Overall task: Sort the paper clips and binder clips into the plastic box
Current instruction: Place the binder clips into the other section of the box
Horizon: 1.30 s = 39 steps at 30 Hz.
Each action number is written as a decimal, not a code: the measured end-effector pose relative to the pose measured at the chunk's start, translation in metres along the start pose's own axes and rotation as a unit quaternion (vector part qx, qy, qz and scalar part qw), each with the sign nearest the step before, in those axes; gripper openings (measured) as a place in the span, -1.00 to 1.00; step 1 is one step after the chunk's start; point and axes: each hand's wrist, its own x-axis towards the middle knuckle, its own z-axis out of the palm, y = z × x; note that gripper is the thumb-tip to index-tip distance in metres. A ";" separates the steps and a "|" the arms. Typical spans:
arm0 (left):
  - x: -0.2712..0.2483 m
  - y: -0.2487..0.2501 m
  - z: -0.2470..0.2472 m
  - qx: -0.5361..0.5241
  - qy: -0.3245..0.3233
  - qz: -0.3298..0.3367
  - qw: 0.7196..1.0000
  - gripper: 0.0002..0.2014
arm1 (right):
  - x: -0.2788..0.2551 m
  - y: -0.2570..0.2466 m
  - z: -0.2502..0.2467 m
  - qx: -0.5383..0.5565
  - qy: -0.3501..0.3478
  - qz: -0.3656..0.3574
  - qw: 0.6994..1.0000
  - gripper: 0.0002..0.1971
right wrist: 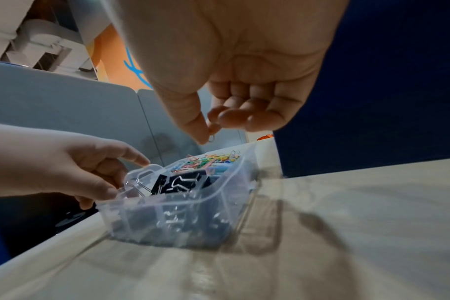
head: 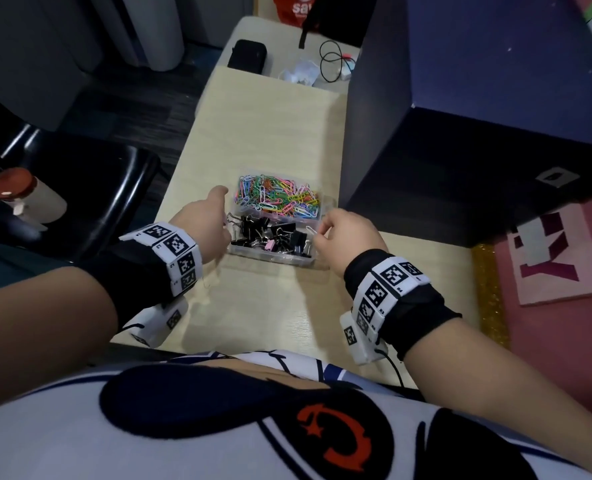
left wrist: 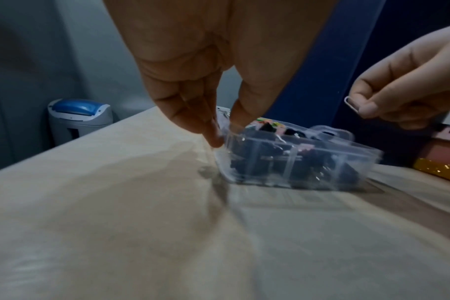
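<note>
Here the pale wood tabletop (head: 260,133) carries a clear plastic box (head: 270,256) with two compartments: coloured paper clips (head: 277,199) fill the far one, black binder clips (head: 270,233) the near one. The left hand (head: 206,220) grips the box's left edge, thumb inside. The right hand (head: 348,237) pinches a white paper clip (left wrist: 351,103) above the right edge.

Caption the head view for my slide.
Right hand pinches a paper clip over the box; left hand steadies it.
</note>
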 end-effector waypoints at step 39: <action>-0.004 0.031 0.017 -0.027 -0.010 0.075 0.997 -0.62 | -0.025 0.055 0.018 -0.024 -0.133 0.147 0.980 -0.69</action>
